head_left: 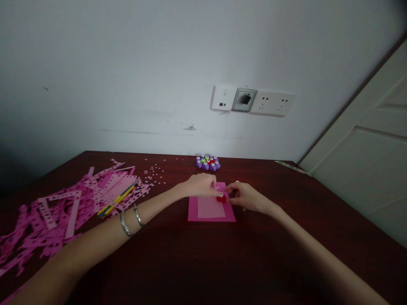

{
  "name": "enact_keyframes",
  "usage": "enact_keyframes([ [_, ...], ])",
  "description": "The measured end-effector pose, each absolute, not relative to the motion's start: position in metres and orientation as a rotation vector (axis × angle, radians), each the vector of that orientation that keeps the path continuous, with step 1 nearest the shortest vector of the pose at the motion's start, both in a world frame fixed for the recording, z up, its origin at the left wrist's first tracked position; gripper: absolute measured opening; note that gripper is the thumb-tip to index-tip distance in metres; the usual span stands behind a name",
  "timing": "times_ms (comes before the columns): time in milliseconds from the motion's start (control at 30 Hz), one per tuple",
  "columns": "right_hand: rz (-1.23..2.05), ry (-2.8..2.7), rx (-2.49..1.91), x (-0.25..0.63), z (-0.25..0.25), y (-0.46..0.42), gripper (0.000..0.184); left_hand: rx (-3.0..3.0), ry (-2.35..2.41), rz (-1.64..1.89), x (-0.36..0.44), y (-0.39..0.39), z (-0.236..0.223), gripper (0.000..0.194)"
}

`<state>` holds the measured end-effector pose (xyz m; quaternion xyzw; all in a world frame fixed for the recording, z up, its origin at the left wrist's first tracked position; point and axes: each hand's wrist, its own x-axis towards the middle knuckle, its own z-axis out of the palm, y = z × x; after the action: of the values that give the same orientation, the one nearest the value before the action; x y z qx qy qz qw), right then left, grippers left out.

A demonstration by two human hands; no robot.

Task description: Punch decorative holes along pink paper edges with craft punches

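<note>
A dark pink sheet [194, 216] lies on the dark wooden table [203, 262] with a lighter pink sheet [210, 207] on top. At its far right edge sits a small red paper punch [221, 197]. My left hand [201, 185] rests over the far edge of the pink paper, fingers pinched together at the punch. My right hand [247, 197] is closed round the red punch from the right. Two silver bangles [130, 219] are on my left wrist.
A heap of punched pink paper strips [63, 207] covers the table's left side, with a yellow pencil-like tool [117, 200] on it. Tiny pink cut-outs [154, 171] are scattered nearby. A cluster of small purple punches [207, 162] stands by the wall. Wall sockets [252, 101] above; a door [369, 156] at right.
</note>
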<state>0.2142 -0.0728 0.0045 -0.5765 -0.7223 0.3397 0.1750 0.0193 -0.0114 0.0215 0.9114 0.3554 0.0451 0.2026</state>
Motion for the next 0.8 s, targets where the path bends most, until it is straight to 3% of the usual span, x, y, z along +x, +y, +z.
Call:
enact_keyframes([
  [200,0.901,-2.124,-1.581,0.208,-0.007,-0.073,0.029,2.746,0.922,-0.069,0.007,-0.023,-0.004,0.074],
  [800,0.764,-2.198,-1.496,0.211,-0.009,-0.074,0.018,2.666,0.867,-0.061,0.0,-0.014,-0.015,0.069],
])
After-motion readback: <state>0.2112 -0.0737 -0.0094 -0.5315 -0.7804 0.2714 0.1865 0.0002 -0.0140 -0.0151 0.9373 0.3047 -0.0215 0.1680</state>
